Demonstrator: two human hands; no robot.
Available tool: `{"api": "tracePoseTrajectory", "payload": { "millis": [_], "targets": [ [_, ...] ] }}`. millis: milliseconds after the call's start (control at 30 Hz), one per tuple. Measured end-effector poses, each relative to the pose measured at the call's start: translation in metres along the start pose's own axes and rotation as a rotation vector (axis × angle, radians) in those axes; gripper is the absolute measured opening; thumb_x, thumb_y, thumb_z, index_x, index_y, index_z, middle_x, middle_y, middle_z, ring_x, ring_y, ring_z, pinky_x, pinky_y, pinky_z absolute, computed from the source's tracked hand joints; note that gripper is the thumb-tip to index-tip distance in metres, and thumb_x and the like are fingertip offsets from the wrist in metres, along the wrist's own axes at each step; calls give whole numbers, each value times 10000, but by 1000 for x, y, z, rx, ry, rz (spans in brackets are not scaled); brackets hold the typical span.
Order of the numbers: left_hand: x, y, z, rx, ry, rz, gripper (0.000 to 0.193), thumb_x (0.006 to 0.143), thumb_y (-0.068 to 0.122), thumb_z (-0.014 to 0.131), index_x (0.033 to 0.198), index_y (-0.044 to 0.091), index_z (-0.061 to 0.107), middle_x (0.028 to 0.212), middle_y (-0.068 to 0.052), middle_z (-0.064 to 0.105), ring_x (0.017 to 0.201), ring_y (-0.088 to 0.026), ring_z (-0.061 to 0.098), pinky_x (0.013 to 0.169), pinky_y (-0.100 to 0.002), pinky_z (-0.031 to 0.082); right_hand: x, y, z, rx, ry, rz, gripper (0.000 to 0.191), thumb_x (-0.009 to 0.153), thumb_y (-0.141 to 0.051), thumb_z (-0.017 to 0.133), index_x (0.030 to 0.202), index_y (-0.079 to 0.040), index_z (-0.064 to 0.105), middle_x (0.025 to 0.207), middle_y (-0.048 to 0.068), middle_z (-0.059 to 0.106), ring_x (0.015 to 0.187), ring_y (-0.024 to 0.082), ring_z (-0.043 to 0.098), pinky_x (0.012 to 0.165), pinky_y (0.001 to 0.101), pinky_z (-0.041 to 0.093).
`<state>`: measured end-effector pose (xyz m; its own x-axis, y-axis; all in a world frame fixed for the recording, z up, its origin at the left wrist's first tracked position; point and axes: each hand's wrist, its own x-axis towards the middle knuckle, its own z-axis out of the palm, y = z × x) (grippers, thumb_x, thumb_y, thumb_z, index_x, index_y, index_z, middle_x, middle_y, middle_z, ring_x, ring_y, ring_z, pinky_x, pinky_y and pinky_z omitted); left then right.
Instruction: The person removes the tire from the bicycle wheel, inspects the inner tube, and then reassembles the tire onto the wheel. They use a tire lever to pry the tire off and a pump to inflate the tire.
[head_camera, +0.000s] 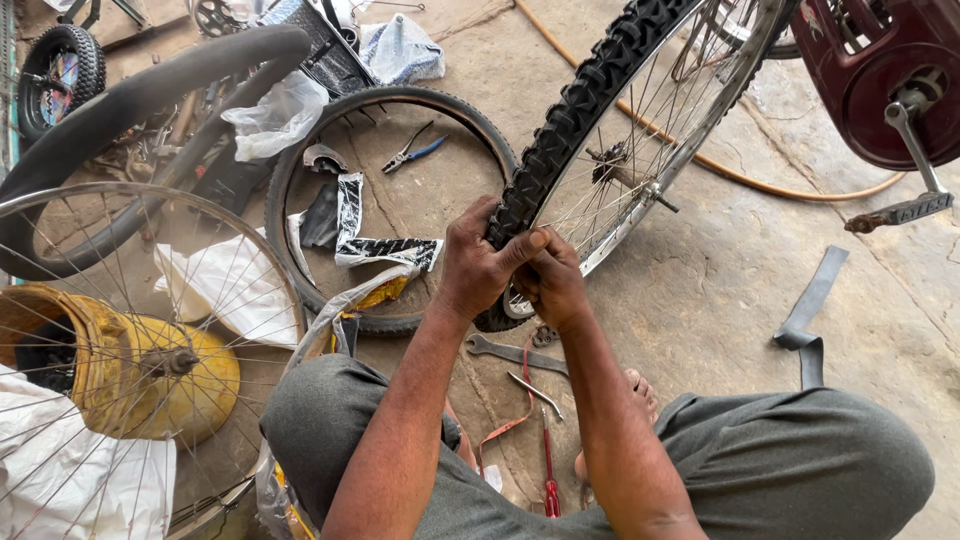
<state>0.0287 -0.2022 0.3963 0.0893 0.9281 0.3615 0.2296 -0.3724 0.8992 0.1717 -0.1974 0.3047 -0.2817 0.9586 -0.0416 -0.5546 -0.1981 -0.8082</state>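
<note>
Your left hand (478, 262) is clamped over the tyre (575, 120) at the wheel's low end, palm on the knobby tread, thumb laid across toward the rim (640, 205). Your right hand (552, 285) is butted against it just right of the tyre, fingers curled tight round the tyre edge at the rim, knuckles up. Both grips are closed on the tyre; the fingertips are hidden, so you can't see how far they hook under. Both forearms come up from your knees and converge at the tyre, wrists roughly straight, elbows out of frame. The wheel stands tilted, running from your hands up and right to the frame edge, hub (610, 165) above and right of your hands. Directly below the tyre on the concrete: a spanner (515, 352), a small metal lever (535, 392) and a red screwdriver (549, 470), all between your knees. Left of the tyre a loose tyre (290, 180) lies flat with pliers (412, 150) inside its ring. Farther left of that sits a bare spoked rim (290, 280) over a yellow can (205, 375). Right of the tyre lies a rubber strip (812, 305), a pedal (905, 210) above it.
</note>
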Motion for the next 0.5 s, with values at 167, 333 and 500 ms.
{"api": "tracePoseTrajectory", "payload": {
  "millis": [167,333,500],
  "targets": [
    [9,-3,-1,17,-10,22,629,888,704,668,884,76,636,811,7,599,655,-68,652,522,-234,598,1,5,13,-116,73,-72,329,1063,-426,534,973,-116,601,663,-32,541,453,33,456,363,211,401],
    [11,2,0,-8,8,25,617,901,684,680,901,68,637,816,-3,598,662,-74,650,520,-239,587,1,-9,16,63,6,7,235,1052,-354,604,1043,-124,560,684,-46,519,485,29,450,400,196,400],
    [11,-3,4,-9,6,24,605,906,664,699,922,62,637,827,-12,602,677,-90,663,542,-245,592,0,-11,8,126,-30,28,202,1038,-316,595,1048,-116,564,731,-28,552,511,37,471,421,203,421]
  ]
}}
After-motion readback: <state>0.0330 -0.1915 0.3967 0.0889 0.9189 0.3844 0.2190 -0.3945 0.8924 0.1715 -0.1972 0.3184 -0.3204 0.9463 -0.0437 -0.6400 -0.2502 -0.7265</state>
